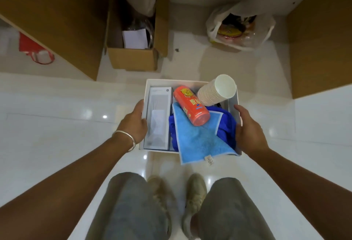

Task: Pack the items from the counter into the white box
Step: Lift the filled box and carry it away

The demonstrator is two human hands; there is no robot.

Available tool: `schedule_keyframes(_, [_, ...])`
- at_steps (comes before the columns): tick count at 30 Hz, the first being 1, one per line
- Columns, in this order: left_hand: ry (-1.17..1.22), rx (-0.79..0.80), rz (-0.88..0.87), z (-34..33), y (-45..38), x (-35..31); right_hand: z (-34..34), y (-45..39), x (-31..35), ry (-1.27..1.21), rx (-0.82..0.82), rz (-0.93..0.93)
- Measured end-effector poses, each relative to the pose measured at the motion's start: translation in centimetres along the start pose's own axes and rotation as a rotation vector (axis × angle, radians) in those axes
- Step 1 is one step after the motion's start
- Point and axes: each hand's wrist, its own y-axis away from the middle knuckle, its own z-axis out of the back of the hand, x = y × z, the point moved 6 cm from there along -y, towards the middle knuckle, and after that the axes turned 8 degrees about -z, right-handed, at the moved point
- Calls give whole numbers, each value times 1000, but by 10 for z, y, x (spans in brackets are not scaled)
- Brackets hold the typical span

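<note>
The left hand [136, 123] grips the left wall of the white box [163, 82], thumb on top of the rim and fingers [142, 106] wrapped down the outside; the right hand [247, 131] mirrors it on the right wall, thumb along the rim, the other digits hidden behind the wall. The box is carried between both hands above the glossy floor [57, 125], no desk in view beneath it.

It is probably thin card, so it should flex if squeezed; holding the two side walls low, as here, looks the safest purchase. The load seems light to moderate and loose, so tilting could shift it.

Inside, along the left wall, lies a long flat grey-white carton [158, 117]. Beside it an orange can [191, 105] lies tilted on a light blue towel [198, 136], whose near corner hangs over the near edge of the box. A darker blue cloth [226, 123] bunches under the towel toward the right wall. At the far right corner a stack of white paper cups [217, 90] leans, its top jutting above the rim; it looks the likeliest thing to topple.
</note>
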Motion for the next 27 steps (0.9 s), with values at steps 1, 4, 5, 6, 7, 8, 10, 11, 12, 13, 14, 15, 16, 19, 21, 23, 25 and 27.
schedule_keyframes(1, [-6, 19, 8, -13, -17, 9, -13, -17, -7, -13, 2, -2])
schedule_keyframes(4, [-36, 52, 14, -46, -65, 30, -46, -70, -22, 8, 4, 12])
schedule_keyframes(5, [-43, 52, 16, -55, -80, 36, -56, -88, -25, 34, 2, 22])
schedule_keyframes(6, [-44, 52, 16, -64, -94, 41, -65, -105, -29, 61, 2, 28])
schedule_keyframes(7, [-43, 53, 14, -72, -108, 46, -73, -122, -32, 80, 2, 31])
schedule_keyframes(8, [-44, 53, 8, -80, -121, 49, -81, -137, -36, 91, 1, 34])
schedule_keyframes(10, [-58, 46, -8, -93, -146, 53, -95, -163, -43, 91, -11, 33])
schedule_keyframes(11, [-66, 40, -14, -99, -158, 54, -100, -175, -46, 83, -19, 30])
schedule_keyframes(12, [-72, 36, -19, -103, -169, 54, -105, -185, -49, 73, -28, 30])
schedule_keyframes(13, [-79, 34, -26, -108, -181, 54, -109, -195, -51, 64, -38, 36])
schedule_keyframes(14, [-91, 30, -36, -111, -191, 52, -112, -205, -54, 57, -49, 44])
schedule_keyframes(15, [-109, 26, -45, -114, -201, 50, -115, -215, -56, 54, -60, 52])
schedule_keyframes(16, [-125, 23, -52, -117, -211, 49, -117, -225, -58, 52, -74, 58])
schedule_keyframes(19, [-126, 21, -47, -128, -236, 47, -124, -253, -66, 47, -113, 75])
schedule_keyframes(21, [-131, 0, -46, -134, -250, 46, -126, -269, -70, 31, -144, 79])
schedule_keyframes(23, [-158, -58, -49, -135, -265, 45, -125, -282, -69, 36, -215, 103])
schedule_keyframes(25, [-215, -85, -59, -134, -281, 40, -121, -294, -64, 63, -294, 156])
schedule_keyframes(27, [-244, -100, -73, -133, -296, 36, -118, -308, -56, 86, -353, 193])
